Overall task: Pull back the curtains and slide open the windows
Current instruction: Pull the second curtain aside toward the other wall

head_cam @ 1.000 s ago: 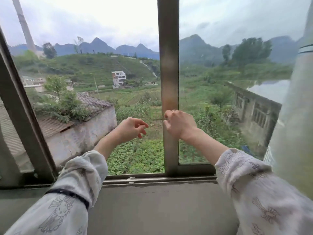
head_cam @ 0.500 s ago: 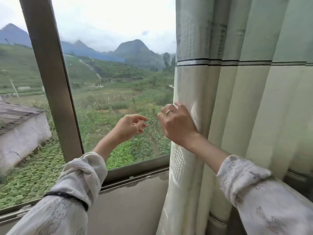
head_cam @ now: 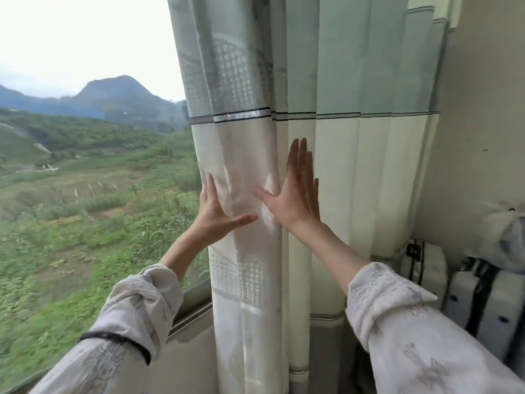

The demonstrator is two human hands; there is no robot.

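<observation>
A pale green and cream curtain [head_cam: 335, 172] hangs bunched in folds at the right side of the window, with a sheer white layer [head_cam: 241, 155] at its left edge. My left hand [head_cam: 217, 211] is open, fingers spread around the sheer layer's left edge. My right hand [head_cam: 292, 194] is open and flat, palm against the curtain folds. The window [head_cam: 93, 155] on the left shows fields and hills; its lower frame rail [head_cam: 193, 308] runs under my left forearm. Whether glass is there I cannot tell.
A plain wall [head_cam: 483, 137] stands right of the curtain. White suitcases with black straps [head_cam: 466, 297] sit in the lower right corner, with a pale bundle [head_cam: 500, 237] on top. The ledge below the window is grey.
The view has swung right, from the window's middle post to the curtain. My right hand let go of the post, then of the curtain edge. Both hands have opened and now lie on the curtain.
</observation>
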